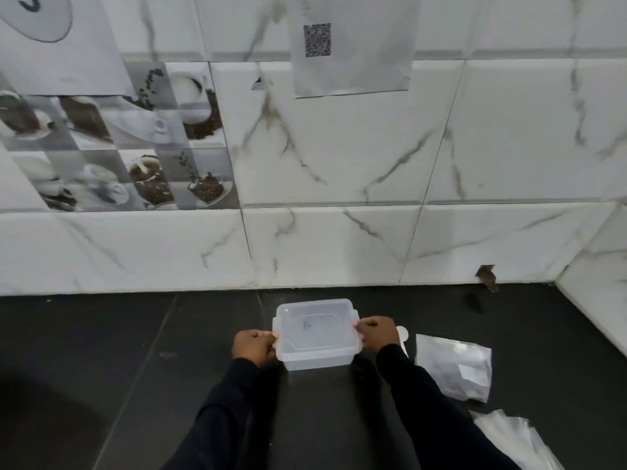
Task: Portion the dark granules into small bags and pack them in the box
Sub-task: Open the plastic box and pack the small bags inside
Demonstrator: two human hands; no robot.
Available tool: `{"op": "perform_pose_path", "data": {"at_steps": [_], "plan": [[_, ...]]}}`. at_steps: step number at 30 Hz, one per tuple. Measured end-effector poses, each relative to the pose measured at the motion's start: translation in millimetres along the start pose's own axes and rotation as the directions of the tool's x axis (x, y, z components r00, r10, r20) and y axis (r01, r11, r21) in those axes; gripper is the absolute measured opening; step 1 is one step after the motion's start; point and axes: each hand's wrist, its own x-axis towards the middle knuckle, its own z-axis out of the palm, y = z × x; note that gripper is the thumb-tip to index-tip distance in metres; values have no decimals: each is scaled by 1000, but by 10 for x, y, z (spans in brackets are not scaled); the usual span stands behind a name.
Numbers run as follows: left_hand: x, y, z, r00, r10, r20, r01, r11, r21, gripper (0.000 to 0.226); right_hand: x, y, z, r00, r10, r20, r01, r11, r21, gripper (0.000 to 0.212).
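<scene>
A clear plastic box (317, 334) with its lid on stands on the dark counter (135, 351), in the middle near me. My left hand (254, 346) grips the clip at the box's left side. My right hand (376, 335) grips the clip at its right side. Through the lid the box looks nearly empty, with only a small dark mark inside. To the right lies a silver foil pouch (453, 371), and a stack of small clear bags (515, 442) lies at the lower right. No dark granules are visible.
A small white round object (402, 334) peeks out behind my right wrist. A white marble-tiled wall (339, 252) rises right behind the box, and a side wall (597, 300) closes the counter on the right. A paper sheet with a code (353, 45) is stuck to the wall.
</scene>
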Motion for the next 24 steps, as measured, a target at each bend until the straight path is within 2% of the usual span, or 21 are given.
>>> {"op": "perform_pose_path", "data": {"at_steps": [1,5,10,13,18,21,24], "plan": [[-80,-11,-36,999,-29,22,30,999,-39,3,-91,29,-29,999,33,23,-34,997,72,22],[-408,-244,-246,966,-199,164,215,972,-91,11,-572,172,-142,981,154,121,-183,943,279,9],[-730,-519,-464,904,-313,291,363,922,-137,10,-932,404,-222,934,276,226,-338,889,308,10],[-772,-570,-502,890,-329,316,388,911,-144,13,-996,402,-260,889,365,275,-434,865,254,22],[-783,-579,-553,871,-309,382,382,915,-131,29,-991,342,-318,827,437,354,-513,845,153,24],[-781,-547,-580,865,-260,430,358,919,-164,27,-989,324,-340,816,445,369,-524,839,146,21],[-793,-504,-591,854,-202,479,317,933,-172,16,-1014,271,-395,812,390,435,-497,852,164,19]]}}
